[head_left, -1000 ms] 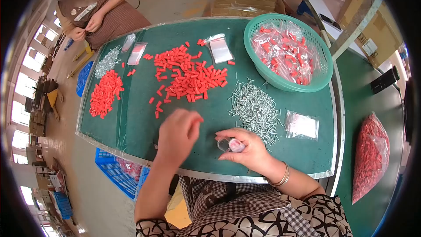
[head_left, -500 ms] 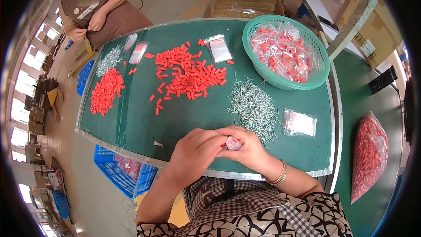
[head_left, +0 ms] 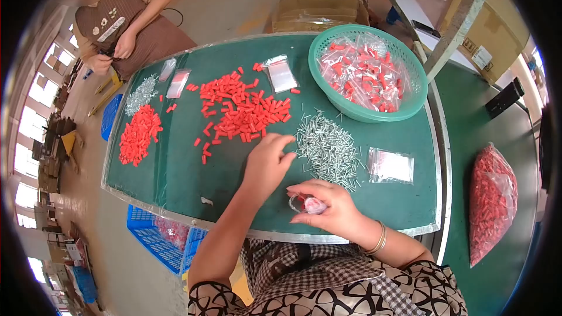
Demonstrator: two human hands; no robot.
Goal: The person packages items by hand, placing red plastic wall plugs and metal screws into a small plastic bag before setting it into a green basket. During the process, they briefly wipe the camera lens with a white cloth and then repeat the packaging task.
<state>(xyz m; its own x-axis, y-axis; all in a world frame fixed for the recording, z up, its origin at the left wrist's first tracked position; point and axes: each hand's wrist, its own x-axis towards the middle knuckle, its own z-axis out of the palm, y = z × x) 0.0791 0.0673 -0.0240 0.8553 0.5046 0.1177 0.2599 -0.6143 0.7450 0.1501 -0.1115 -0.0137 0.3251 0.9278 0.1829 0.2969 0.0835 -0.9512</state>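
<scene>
My right hand (head_left: 331,208), low over the table's front, is closed on a small clear plastic bag (head_left: 315,205) with something red inside. The bag's mouth is spread towards the left. My left hand (head_left: 269,162) is off the bag and reaches between the red plastic wall plugs (head_left: 243,108) and the heap of silver screws (head_left: 329,151). Thumb and forefinger are apart at the screws' left edge, and no object shows between them. Right of the screws lies a stack of flat clear bags (head_left: 390,165).
A green basket (head_left: 422,90) of filled bags stands at the back right. Another person (head_left: 132,23) works at the far left, near more red plugs (head_left: 140,134) and screws (head_left: 140,96). A big sack of red plugs (head_left: 493,205) lies on the side table.
My left hand has let go of the small bag and moved up and left to the screws' edge. The right hand keeps the bag, slightly lower. The whole view has shifted a little.
</scene>
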